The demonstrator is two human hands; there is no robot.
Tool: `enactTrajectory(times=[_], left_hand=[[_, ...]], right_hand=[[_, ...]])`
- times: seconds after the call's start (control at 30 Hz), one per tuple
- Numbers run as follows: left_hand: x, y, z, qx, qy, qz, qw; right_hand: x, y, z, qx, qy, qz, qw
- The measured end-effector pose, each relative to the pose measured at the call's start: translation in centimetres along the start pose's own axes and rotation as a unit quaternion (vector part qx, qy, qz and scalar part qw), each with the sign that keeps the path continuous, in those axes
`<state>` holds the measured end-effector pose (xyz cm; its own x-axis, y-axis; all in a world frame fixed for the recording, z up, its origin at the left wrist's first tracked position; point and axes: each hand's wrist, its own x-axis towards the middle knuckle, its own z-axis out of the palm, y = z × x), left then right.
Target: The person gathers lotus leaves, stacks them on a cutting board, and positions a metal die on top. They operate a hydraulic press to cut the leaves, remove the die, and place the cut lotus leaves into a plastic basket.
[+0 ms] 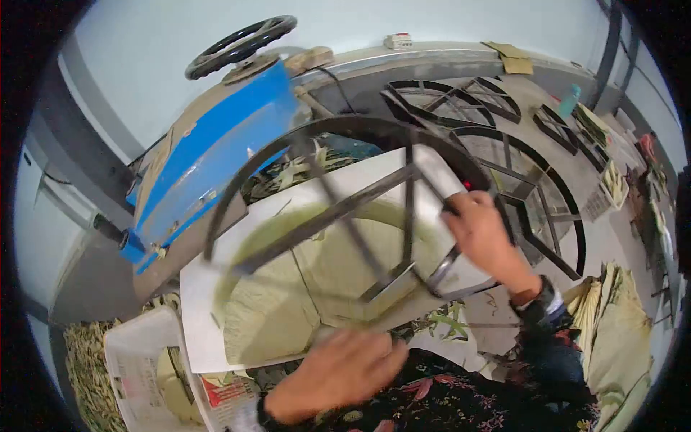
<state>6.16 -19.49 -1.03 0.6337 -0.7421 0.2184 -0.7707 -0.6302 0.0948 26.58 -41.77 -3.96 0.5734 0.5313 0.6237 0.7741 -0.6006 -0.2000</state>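
Observation:
My right hand [476, 234] is closed around the right side of a half-round black cutting die [331, 209], a metal frame with several inner bars. It is tilted and blurred over a white board [198, 299]. Under it on the board lie pale green sheets [266, 313], with a seam between two of them. At the board's near edge, by the sheets, my left hand [338, 374] holds nothing; its fingers are stretched out and a little blurred.
A blue machine [216, 137] with a black handwheel [241, 47] stands behind the board. More black dies [568, 237] lie on the floor to the right. A white crate [140, 324] is at lower left, beside a heap of scraps [86, 367]. Folded green sheets [619, 331] lie at right.

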Motion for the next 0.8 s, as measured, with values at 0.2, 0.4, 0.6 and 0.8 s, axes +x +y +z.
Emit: enactTrajectory(times=[0.2, 0.4, 0.6, 0.8], left_hand=[[1.1, -4.4, 9.5, 0.044, 0.024, -0.244, 0.968], [1.7, -4.4, 10.4, 0.069, -0.034, -0.243, 0.967], [3.3, -3.4, 11.2, 0.246, -0.064, -0.257, 0.932], [2.6, -3.9, 11.3, 0.178, 0.013, -0.248, 0.952]], right_hand=[[-4.8, 13.9, -6.0, -0.123, 0.001, 0.191, 0.974], [-10.7, 27.3, -8.6, -0.214, -0.069, 0.383, 0.896], [-16.4, 38.0, -7.7, -0.193, -0.073, 0.347, 0.915], [-15.3, 38.9, -7.3, -0.174, -0.108, 0.341, 0.917]])
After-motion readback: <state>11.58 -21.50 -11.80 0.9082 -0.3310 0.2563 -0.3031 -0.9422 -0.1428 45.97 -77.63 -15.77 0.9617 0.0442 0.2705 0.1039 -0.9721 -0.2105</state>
